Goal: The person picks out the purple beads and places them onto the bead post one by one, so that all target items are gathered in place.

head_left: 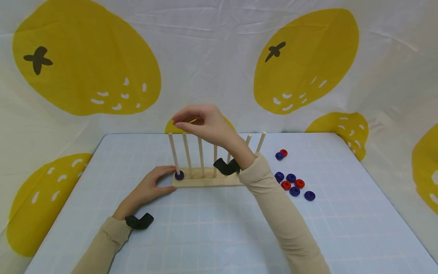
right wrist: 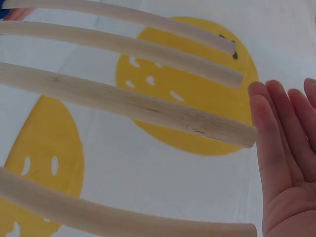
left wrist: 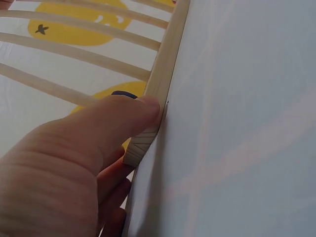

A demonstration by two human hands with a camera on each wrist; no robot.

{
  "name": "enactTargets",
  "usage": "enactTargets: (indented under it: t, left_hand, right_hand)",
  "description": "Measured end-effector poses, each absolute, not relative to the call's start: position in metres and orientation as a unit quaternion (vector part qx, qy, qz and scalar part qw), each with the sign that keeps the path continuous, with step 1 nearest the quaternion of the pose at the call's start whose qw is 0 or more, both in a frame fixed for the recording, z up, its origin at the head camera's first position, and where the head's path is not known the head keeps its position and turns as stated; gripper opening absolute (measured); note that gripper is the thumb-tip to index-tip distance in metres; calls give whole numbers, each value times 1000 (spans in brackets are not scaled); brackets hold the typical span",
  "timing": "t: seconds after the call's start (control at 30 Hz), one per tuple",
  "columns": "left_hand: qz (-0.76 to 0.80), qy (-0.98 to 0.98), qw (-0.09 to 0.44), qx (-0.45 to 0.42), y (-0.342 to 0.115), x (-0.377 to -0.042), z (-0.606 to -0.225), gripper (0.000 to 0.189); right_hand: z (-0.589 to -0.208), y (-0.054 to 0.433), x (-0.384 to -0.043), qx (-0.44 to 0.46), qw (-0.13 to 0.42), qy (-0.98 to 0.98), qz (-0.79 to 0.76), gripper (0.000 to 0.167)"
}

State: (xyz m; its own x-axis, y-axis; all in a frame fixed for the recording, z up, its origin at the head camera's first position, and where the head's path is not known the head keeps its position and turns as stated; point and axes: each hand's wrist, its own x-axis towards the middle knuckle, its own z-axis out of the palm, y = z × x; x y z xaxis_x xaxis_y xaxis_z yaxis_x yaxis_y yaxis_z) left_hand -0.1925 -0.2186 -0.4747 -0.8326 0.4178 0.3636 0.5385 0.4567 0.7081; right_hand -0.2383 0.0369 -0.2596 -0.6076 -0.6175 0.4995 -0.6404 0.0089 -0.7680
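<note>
A wooden peg stand (head_left: 205,183) has a long flat base with a row of several upright pegs. Around the foot of the leftmost peg lies a dark blue ring (head_left: 180,177), a sliver of it showing past the thumb in the left wrist view. My left hand (head_left: 149,185) grips the left end of the base, its thumb (left wrist: 128,111) along the front side and the fingers behind. Above the left pegs, my right hand (head_left: 211,126) hovers with loosely extended fingers and nothing between them. The right forearm hides part of the base's right end.
Right of the stand lie several loose blue rings (head_left: 309,196) and red rings (head_left: 299,183), with a blue one and a red one farther back. A pale checked cloth covers the table (head_left: 191,236). Behind it hangs a white curtain (head_left: 205,57) with yellow fruit prints.
</note>
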Motion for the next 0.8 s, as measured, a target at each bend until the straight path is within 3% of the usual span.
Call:
enactTargets:
  t: [0.8]
  left_hand:
    - [-419,-855,91,-293,-220,-200,-488,63]
  right_hand:
    - [-271,94,-202,470,78,-712,516,17]
